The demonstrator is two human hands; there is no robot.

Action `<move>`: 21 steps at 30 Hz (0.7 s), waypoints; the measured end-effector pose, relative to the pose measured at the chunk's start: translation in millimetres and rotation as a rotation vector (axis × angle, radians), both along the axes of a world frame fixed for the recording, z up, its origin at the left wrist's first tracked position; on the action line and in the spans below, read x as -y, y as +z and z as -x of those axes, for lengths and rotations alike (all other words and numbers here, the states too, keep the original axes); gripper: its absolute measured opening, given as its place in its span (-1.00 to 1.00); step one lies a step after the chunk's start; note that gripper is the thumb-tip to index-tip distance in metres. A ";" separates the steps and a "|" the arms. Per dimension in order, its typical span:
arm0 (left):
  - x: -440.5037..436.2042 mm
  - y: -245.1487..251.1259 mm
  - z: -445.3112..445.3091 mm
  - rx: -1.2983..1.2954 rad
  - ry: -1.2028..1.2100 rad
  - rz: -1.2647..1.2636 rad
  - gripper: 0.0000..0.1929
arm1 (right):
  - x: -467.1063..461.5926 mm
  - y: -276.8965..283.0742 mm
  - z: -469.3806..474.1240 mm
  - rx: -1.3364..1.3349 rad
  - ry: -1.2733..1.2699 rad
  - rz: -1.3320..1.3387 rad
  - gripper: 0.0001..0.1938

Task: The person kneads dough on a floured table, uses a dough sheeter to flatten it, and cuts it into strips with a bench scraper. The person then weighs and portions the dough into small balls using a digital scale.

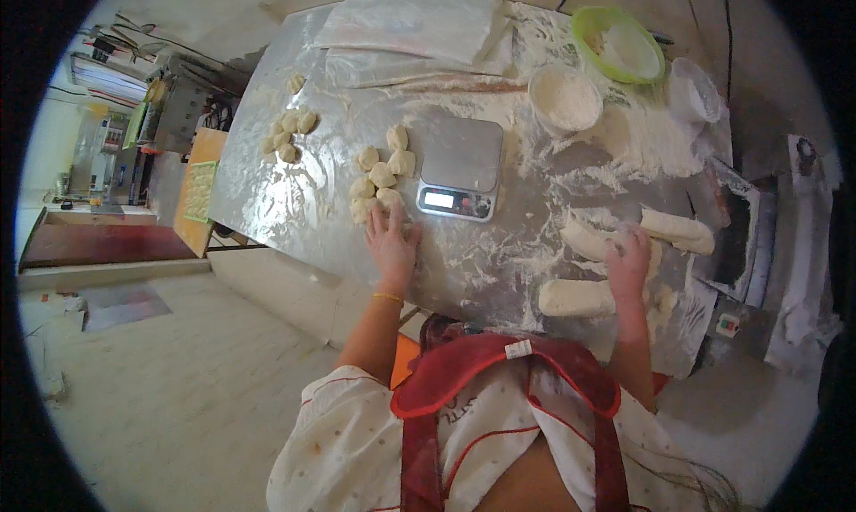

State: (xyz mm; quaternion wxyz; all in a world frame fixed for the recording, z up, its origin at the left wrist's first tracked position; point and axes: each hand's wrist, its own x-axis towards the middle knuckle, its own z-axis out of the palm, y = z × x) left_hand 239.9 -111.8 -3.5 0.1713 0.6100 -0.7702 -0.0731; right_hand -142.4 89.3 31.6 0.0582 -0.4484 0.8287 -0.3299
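My left hand (391, 241) rests at the near end of a cluster of dough pieces (382, 175), its fingertips on the nearest ones. To the right of that cluster lies a digital kitchen scale (463, 158) with a bare plate and a lit display. My right hand (628, 254) is over the right end of a floured dough log (585, 236), fingers bent; whether it grips the dough is hard to tell. A thicker dough log (576, 298) lies nearer me, and another dough roll (677, 231) lies to the right. A second group of dough pieces (287, 134) sits farther left.
Folded plastic sheeting (414, 27) covers part of the metal table's (321, 198) far side. Beside it stand a bowl of flour (565, 99), a green basin (645, 71) and a clear plastic container (694, 91). A machine with a switch box (727, 325) adjoins the right edge.
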 end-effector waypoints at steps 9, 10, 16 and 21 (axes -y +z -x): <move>152.5 1.8 -27.8 0.120 0.125 0.096 -0.42 | 21.2 11.7 -63.1 -0.182 0.200 -0.330 -0.54; 158.7 3.5 -28.3 0.122 0.113 0.071 -0.40 | 14.8 14.5 -57.6 -0.216 0.150 -0.346 -0.47; 138.2 13.2 -22.9 0.130 0.036 0.075 -0.36 | -0.4 22.2 -18.8 -0.241 0.020 -0.630 -0.35; 103.2 22.8 11.9 -0.150 -0.355 0.106 -0.35 | 25.1 16.2 4.3 -0.230 0.123 -0.590 -0.48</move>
